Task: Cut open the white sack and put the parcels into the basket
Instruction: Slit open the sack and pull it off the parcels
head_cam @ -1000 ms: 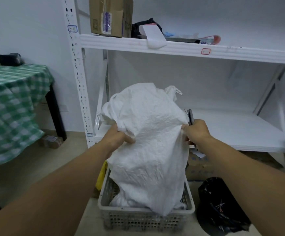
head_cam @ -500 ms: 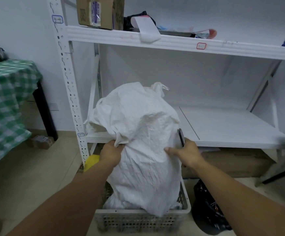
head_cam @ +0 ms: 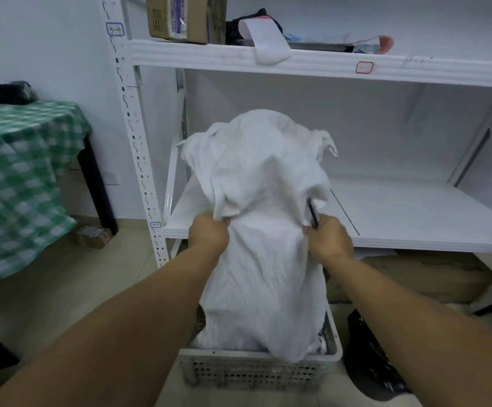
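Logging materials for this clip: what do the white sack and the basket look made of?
White sack: likely woven plastic, matte, by its stiff crinkled folds. Basket: apparently moulded grey plastic, dull, with a grid of small holes in its wall.

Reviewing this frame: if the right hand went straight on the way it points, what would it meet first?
The white sack itself: the right hand grips its fabric, along with a dark tool, and points into its bulk. Behind that likely lies the lower shelf, though depth is unclear.
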